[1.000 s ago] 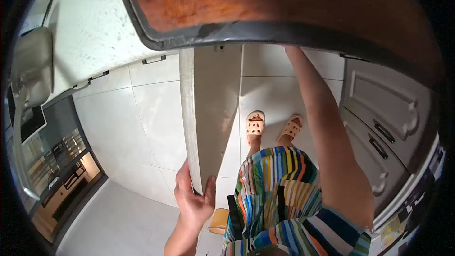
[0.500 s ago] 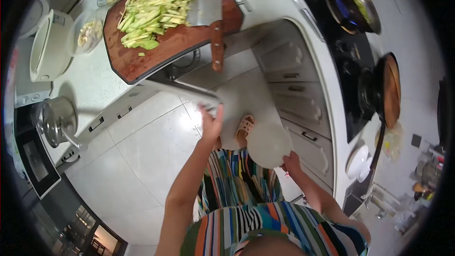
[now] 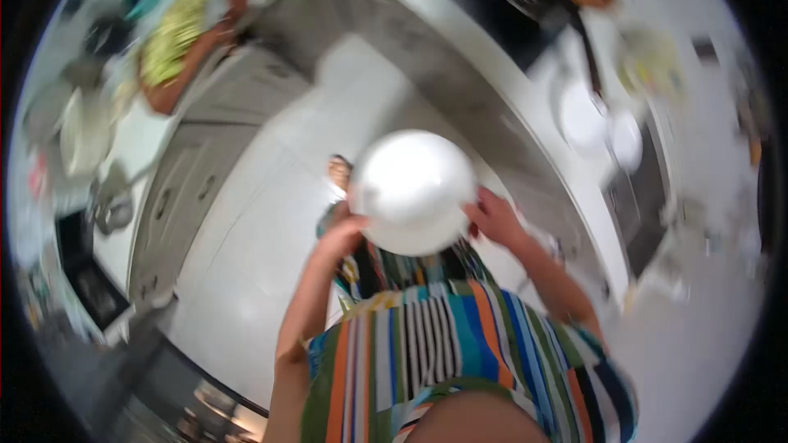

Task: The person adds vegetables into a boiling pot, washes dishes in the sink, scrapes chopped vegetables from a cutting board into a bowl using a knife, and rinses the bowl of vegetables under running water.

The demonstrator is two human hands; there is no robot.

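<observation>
And here's the smooth round white dish, up in the air above the pale tiled floor, right in front of the body! The left hand has it gripped by the left edge, the right hand pinches the opposite edge: both closed on the rim, one on each side. It's picked up, clear of any surface and not set down. Over at far left, the cutting looks done, I'd judge: pale green vegetable strips lie heaped on the reddish-brown cutting board, on the white tabletop, none seen in the dish.

Which way does it point? Its broad face is turned up towards the head; being round, it has no long axis. Blur and glare hide whether that's the hollow side or the base. Far right, two white dishes sit near the black stove.
</observation>
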